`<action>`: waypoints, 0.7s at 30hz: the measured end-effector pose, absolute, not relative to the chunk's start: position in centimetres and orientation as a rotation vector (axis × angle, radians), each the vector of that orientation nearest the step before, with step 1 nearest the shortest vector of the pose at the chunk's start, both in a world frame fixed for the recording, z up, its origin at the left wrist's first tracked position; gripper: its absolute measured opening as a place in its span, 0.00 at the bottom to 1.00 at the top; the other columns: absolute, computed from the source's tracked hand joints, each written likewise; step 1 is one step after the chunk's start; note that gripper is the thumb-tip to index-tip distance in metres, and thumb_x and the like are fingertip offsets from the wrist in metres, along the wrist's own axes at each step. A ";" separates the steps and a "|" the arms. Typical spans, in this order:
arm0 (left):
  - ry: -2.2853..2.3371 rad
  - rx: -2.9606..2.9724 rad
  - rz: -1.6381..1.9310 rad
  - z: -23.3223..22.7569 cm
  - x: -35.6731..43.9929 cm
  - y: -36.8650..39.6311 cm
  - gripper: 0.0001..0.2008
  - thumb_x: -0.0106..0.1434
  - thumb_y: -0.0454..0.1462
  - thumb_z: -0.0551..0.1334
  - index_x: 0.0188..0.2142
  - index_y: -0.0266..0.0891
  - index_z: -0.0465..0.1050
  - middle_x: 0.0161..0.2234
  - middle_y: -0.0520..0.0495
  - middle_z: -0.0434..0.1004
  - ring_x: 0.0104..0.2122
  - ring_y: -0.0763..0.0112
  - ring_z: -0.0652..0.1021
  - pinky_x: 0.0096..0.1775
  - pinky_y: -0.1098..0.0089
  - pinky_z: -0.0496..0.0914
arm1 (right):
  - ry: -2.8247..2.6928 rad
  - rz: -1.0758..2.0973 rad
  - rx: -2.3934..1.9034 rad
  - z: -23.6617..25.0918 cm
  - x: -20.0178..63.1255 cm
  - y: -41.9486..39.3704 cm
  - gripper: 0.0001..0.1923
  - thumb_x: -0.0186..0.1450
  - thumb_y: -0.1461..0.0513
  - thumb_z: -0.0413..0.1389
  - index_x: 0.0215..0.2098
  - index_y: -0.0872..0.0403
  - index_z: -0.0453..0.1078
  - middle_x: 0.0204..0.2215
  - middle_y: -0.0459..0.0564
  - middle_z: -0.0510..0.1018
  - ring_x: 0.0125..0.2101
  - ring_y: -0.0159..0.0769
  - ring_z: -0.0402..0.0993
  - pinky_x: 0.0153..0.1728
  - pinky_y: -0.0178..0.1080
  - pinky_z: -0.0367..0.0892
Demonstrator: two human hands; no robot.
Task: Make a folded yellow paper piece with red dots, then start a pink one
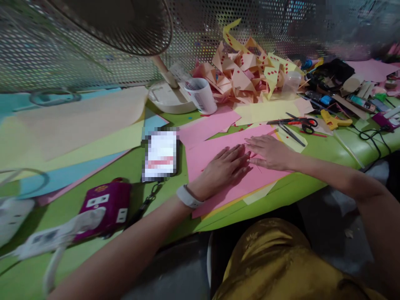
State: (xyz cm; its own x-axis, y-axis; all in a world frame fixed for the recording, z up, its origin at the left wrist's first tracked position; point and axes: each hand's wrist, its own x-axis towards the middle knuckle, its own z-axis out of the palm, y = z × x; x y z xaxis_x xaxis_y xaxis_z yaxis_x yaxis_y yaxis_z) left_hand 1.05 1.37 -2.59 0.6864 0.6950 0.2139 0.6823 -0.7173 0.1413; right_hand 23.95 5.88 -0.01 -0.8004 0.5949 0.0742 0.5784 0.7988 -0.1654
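A sheet of pink paper lies on the green table in front of me, with a yellow sheet edge showing under it. My left hand, with a white band at the wrist, rests palm down on the pink paper. My right hand lies flat on the same sheet, fingers pointing left and close to the left fingertips. Between the hands a small raised or cut bit of pink paper shows, partly hidden by the fingers. Tweezers and black-handled scissors lie just beyond my right hand.
Left of the paper lie a phone, a purple power adapter and large coloured sheets. A fan, a white cup and a heap of folded paper pieces stand behind. A yellow glue gun lies right.
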 end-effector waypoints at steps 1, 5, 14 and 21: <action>1.157 2.844 0.382 -2.6 1.0 1.4 0.26 0.75 0.47 0.46 0.61 0.33 0.68 0.64 0.31 0.65 0.66 0.52 0.63 0.65 0.48 0.59 | -2.915 0.193 -0.910 -0.2 24.2 5.7 0.34 0.73 0.46 0.44 0.66 0.60 0.61 0.68 0.60 0.61 0.67 0.51 0.56 0.66 0.55 0.51; 1.129 2.871 0.333 -2.5 0.9 1.6 0.27 0.75 0.46 0.45 0.63 0.32 0.64 0.66 0.30 0.62 0.67 0.51 0.63 0.64 0.47 0.60 | -2.999 0.182 -0.892 -1.4 25.1 5.3 0.43 0.71 0.39 0.37 0.70 0.61 0.53 0.70 0.62 0.55 0.70 0.49 0.50 0.69 0.55 0.41; 1.135 2.885 0.363 -2.7 0.8 1.6 0.28 0.75 0.48 0.44 0.62 0.33 0.66 0.65 0.30 0.64 0.66 0.52 0.65 0.63 0.47 0.62 | -3.019 0.292 -0.902 -2.1 26.5 5.3 0.50 0.68 0.34 0.35 0.72 0.63 0.46 0.71 0.63 0.47 0.72 0.49 0.42 0.70 0.56 0.36; 1.128 2.882 0.431 -2.5 0.9 1.4 0.22 0.74 0.45 0.51 0.61 0.39 0.69 0.66 0.37 0.64 0.67 0.53 0.61 0.66 0.47 0.56 | -2.984 0.345 -0.885 -2.3 27.2 5.5 0.49 0.68 0.35 0.39 0.73 0.58 0.44 0.72 0.59 0.47 0.72 0.50 0.41 0.70 0.55 0.36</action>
State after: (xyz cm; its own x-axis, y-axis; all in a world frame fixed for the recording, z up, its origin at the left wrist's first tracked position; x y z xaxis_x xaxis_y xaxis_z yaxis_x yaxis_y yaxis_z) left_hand 0.95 1.45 -2.53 0.7013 0.6681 0.2485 0.6635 -0.7393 0.1152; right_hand 27.18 5.45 -2.35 -0.8401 0.5398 -0.0528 0.5376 0.8159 -0.2131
